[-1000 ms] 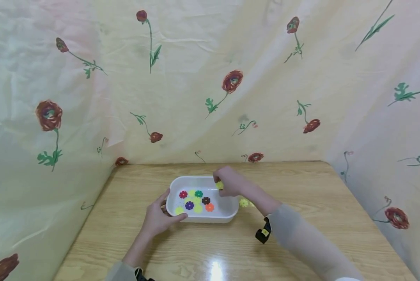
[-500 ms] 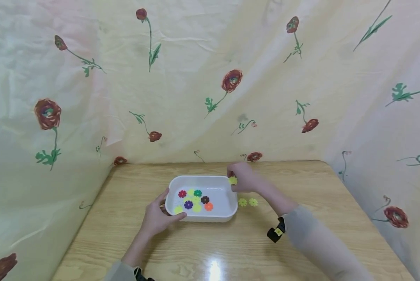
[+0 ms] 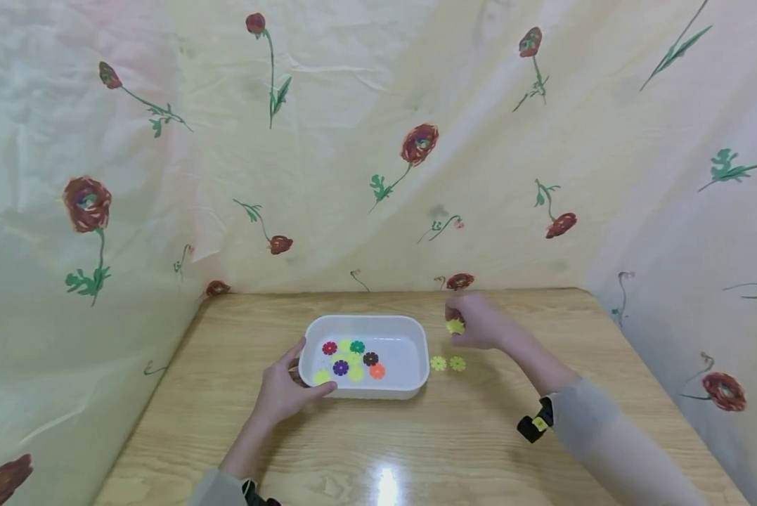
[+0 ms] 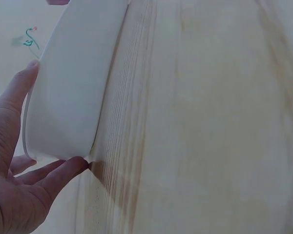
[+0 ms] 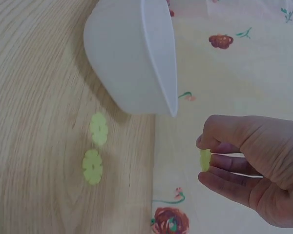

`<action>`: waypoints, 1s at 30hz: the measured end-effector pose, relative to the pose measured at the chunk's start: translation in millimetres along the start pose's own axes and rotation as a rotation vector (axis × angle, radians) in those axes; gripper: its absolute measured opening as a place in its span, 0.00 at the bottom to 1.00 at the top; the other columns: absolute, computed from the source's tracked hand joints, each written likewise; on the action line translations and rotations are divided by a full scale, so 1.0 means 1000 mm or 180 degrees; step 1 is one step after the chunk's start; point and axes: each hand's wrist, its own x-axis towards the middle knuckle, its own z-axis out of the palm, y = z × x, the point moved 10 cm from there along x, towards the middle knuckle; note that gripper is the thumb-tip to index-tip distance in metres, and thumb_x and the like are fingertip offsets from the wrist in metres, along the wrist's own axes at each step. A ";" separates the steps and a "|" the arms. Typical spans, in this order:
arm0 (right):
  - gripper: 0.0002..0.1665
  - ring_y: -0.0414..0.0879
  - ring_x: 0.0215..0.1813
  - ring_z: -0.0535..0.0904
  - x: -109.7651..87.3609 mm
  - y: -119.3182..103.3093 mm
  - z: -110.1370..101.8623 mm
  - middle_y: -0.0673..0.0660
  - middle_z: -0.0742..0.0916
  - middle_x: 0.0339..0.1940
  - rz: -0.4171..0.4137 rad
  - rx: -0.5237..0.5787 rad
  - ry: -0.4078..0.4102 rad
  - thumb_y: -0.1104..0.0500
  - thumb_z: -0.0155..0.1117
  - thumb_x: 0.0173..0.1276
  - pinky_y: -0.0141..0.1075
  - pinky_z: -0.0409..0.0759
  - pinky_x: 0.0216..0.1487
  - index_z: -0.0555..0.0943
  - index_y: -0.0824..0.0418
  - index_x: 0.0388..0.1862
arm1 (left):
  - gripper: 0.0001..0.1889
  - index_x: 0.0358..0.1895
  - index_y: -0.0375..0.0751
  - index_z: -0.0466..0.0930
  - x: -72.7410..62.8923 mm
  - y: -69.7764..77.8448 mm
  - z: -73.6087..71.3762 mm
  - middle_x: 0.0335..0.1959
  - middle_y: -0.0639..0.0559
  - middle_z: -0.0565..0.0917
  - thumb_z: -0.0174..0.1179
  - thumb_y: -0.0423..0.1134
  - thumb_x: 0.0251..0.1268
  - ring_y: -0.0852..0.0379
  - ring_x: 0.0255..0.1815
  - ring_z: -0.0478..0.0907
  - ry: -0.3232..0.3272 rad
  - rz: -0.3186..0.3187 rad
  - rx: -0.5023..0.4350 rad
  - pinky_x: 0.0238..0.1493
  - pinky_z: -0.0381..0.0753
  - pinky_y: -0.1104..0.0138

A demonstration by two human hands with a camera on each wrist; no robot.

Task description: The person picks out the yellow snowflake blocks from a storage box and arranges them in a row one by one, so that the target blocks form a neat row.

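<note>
A white plastic basin (image 3: 378, 391) sits on the table, with flower-shaped snowflake discs in several colours lying at its left end. My left hand (image 3: 283, 393) grips that end, thumb over the front rim and fingers around the side wall; the left wrist view shows the fingers (image 4: 63, 175) against the end wall. To the right of the basin, my right hand (image 3: 482, 323) pinches a yellow snowflake disc (image 5: 205, 160) above the table. Two more yellow discs, one (image 3: 438, 363) close to the basin and another (image 3: 457, 363) beside it, lie flat below that hand.
Inside the basin are a red disc (image 3: 330, 348), a green one (image 3: 357, 347), a purple one (image 3: 341, 367), a brown one (image 3: 370, 359), an orange one (image 3: 377, 371) and several yellow ones. Flower-printed cloth (image 3: 353, 140) hangs around the wooden table (image 3: 353, 450).
My right hand has moved right with the yellow disc, from over the basin to beyond its right rim. The left hand stays on the basin, which has not moved.
</note>
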 end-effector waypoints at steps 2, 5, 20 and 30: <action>0.13 0.43 0.34 0.80 -0.005 0.005 -0.001 0.54 0.87 0.32 0.0018 -0.0003 -0.0006 0.67 0.78 0.51 0.36 0.83 0.36 0.84 0.62 0.36 | 0.59 0.83 0.41 0.63 0.000 0.000 0.000 0.70 0.35 0.81 0.87 0.51 0.47 0.44 0.56 0.89 0.0001 0.0007 -0.0011 0.48 0.93 0.62; 0.13 0.44 0.34 0.81 -0.014 0.013 -0.002 0.54 0.87 0.32 0.0058 0.0032 -0.0007 0.67 0.79 0.52 0.35 0.82 0.35 0.84 0.63 0.36 | 0.59 0.83 0.41 0.63 0.001 -0.001 0.001 0.69 0.36 0.82 0.87 0.51 0.47 0.45 0.55 0.89 0.0008 0.0008 -0.0010 0.48 0.93 0.62; 0.13 0.38 0.31 0.74 -0.050 0.048 0.012 0.50 0.83 0.28 0.0177 -0.0053 0.0051 0.66 0.80 0.50 0.36 0.77 0.37 0.84 0.60 0.33 | 0.59 0.83 0.42 0.64 -0.001 -0.004 0.004 0.71 0.35 0.80 0.87 0.53 0.47 0.44 0.57 0.88 0.0021 -0.0067 0.0023 0.50 0.93 0.61; 0.14 0.39 0.32 0.74 -0.056 0.056 0.023 0.51 0.83 0.30 0.0335 0.0097 0.0010 0.66 0.79 0.50 0.33 0.77 0.34 0.84 0.60 0.35 | 0.59 0.83 0.42 0.63 0.001 -0.003 0.001 0.71 0.36 0.80 0.87 0.52 0.47 0.44 0.57 0.89 0.0021 -0.0025 0.0010 0.49 0.93 0.62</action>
